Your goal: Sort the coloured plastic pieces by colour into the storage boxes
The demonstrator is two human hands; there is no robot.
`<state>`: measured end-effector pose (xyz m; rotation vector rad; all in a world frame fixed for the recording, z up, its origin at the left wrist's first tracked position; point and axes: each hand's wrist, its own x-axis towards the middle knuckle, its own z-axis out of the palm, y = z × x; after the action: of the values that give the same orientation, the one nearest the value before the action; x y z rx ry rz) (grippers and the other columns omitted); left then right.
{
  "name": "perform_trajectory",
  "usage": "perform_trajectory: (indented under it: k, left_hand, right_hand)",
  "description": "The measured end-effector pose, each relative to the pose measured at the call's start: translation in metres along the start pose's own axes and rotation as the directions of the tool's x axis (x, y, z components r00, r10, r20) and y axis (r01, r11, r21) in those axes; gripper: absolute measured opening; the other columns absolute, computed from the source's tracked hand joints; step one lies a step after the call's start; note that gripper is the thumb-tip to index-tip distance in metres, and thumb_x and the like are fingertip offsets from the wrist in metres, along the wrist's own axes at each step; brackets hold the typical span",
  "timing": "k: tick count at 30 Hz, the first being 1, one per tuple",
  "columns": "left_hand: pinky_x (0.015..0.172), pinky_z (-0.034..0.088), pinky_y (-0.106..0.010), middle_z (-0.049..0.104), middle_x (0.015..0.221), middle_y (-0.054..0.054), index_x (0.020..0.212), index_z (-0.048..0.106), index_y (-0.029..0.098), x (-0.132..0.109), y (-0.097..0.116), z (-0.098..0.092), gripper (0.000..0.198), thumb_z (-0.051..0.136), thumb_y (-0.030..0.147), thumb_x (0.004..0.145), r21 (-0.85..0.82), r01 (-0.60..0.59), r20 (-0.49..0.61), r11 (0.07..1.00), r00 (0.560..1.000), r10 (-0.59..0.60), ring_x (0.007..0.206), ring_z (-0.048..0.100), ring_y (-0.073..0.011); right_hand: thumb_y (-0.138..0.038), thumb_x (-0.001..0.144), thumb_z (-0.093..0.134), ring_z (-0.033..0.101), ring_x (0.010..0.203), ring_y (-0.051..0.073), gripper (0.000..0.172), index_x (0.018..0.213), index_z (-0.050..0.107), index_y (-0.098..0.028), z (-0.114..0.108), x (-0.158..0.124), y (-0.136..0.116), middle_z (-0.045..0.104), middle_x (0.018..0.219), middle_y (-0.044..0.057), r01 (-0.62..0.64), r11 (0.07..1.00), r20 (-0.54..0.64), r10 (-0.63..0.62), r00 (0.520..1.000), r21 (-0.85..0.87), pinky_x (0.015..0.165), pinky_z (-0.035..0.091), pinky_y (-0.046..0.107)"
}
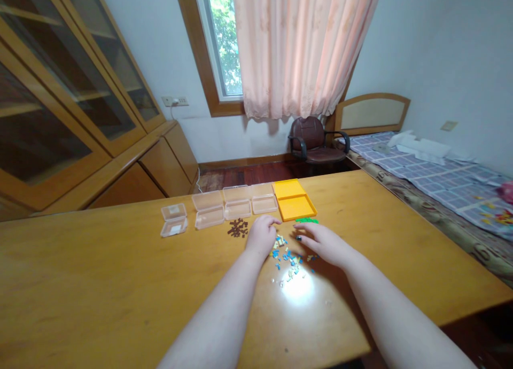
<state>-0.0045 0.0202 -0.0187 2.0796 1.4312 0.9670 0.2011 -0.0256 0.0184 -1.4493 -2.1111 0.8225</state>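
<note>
My left hand (262,233) is low over the table, between a heap of small brown pieces (238,228) and a loose scatter of blue and pale yellow pieces (294,261). Its index finger stretches to the right; the other fingers are partly hidden behind the hand. My right hand (323,243) hovers at the right of the scatter, thumb and fingers apart, nothing visible between them. Just beyond its fingers lies a small pile of green pieces (307,220). The pieces look like tiny building bricks, too small to make out exactly.
Along the back stand an open yellow case (296,218) and several open clear plastic boxes (209,219), the smallest (173,227) at the left. The wooden table (100,283) reflects a bright glare near the front. Beyond are a brown armchair (316,139) and a bed (433,171).
</note>
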Motion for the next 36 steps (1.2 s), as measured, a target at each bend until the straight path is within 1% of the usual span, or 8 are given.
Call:
perform_trajectory:
  k: [3,7,11,15,18,27,32,36]
  left_hand:
    - [0.087,0.046,-0.032,0.067,0.090,-0.004,0.083,0.068,0.018,0.000,-0.002,0.001,0.035,0.040,0.005,0.069,-0.008,0.012,0.013,1.000,1.000,-0.012,0.091,0.058,-0.0179]
    - [0.088,0.045,-0.032,0.067,0.091,-0.004,0.083,0.069,0.018,-0.001,-0.003,0.001,0.035,0.040,0.005,0.069,-0.020,0.036,0.018,0.999,0.999,-0.035,0.093,0.058,-0.0176]
    - [0.088,0.045,-0.032,0.067,0.091,-0.004,0.082,0.069,0.019,0.000,-0.005,0.002,0.034,0.040,0.006,0.070,-0.036,0.041,0.023,0.998,0.999,-0.040,0.093,0.059,-0.0171]
    - [0.088,0.045,-0.032,0.067,0.091,-0.004,0.083,0.069,0.019,0.002,-0.006,0.004,0.033,0.040,0.007,0.071,-0.040,0.044,0.037,0.998,0.998,-0.043,0.092,0.059,-0.0172]
    - [0.088,0.045,-0.032,0.067,0.091,-0.004,0.083,0.069,0.018,0.002,-0.008,0.004,0.033,0.040,0.007,0.071,-0.048,0.076,0.041,0.996,0.996,-0.074,0.092,0.059,-0.0171]
    - [0.088,0.045,-0.032,0.068,0.091,-0.003,0.081,0.069,0.018,0.002,-0.015,0.007,0.032,0.041,0.006,0.070,-0.140,0.134,0.018,0.981,0.991,-0.132,0.091,0.059,-0.0164]
    - [0.089,0.044,-0.032,0.068,0.091,-0.003,0.082,0.069,0.018,0.004,-0.018,0.012,0.032,0.041,0.006,0.070,-0.171,0.148,0.031,0.974,0.989,-0.144,0.092,0.059,-0.0158]
    - [0.089,0.044,-0.032,0.068,0.092,-0.003,0.083,0.069,0.018,0.004,-0.019,0.012,0.033,0.041,0.006,0.070,-0.177,0.146,0.027,0.973,0.989,-0.143,0.093,0.059,-0.0157]
  right_hand:
    - [-0.039,0.087,0.041,0.057,0.107,0.023,0.037,0.112,0.059,-0.018,-0.027,-0.005,0.004,0.062,0.116,0.010,-0.041,0.992,-0.081,0.050,0.995,0.118,0.095,0.042,0.040]
    - [-0.042,0.083,0.048,0.053,0.113,0.025,0.043,0.119,0.056,-0.020,-0.043,-0.028,0.003,0.057,0.124,0.010,-0.125,0.991,0.039,0.123,0.992,0.045,0.100,0.038,0.043]
    - [-0.043,0.081,0.050,0.041,0.126,0.027,0.053,0.129,0.049,-0.018,-0.019,-0.062,0.002,0.046,0.136,0.012,-0.135,0.986,0.120,0.146,0.982,-0.096,0.106,0.030,0.043]
    - [-0.053,0.079,0.051,0.022,0.136,0.026,0.071,0.138,0.035,-0.018,0.017,-0.083,0.010,0.024,0.149,0.013,-0.175,0.955,0.054,0.193,0.980,-0.238,0.111,0.021,0.043]
    - [-0.057,0.078,0.049,0.016,0.138,0.027,0.077,0.140,0.031,-0.014,0.034,-0.086,0.015,0.020,0.149,0.015,-0.188,0.930,-0.004,0.197,0.980,-0.316,0.112,0.013,0.046]
    - [-0.056,0.079,0.048,0.017,0.138,0.025,0.079,0.142,0.025,-0.014,0.055,-0.067,0.002,0.022,0.149,0.015,-0.064,0.944,-0.020,0.061,0.998,-0.324,0.112,0.017,0.045]
    - [-0.055,0.078,0.050,0.014,0.138,0.027,0.079,0.141,0.028,-0.012,0.063,-0.050,-0.006,0.021,0.149,0.016,-0.084,0.942,-0.073,0.064,0.995,-0.325,0.112,0.016,0.046]
    - [-0.055,0.076,0.053,0.021,0.136,0.027,0.079,0.141,0.029,-0.016,0.065,-0.043,-0.014,0.024,0.148,0.015,0.049,0.952,0.033,-0.040,0.999,-0.303,0.111,0.019,0.045]
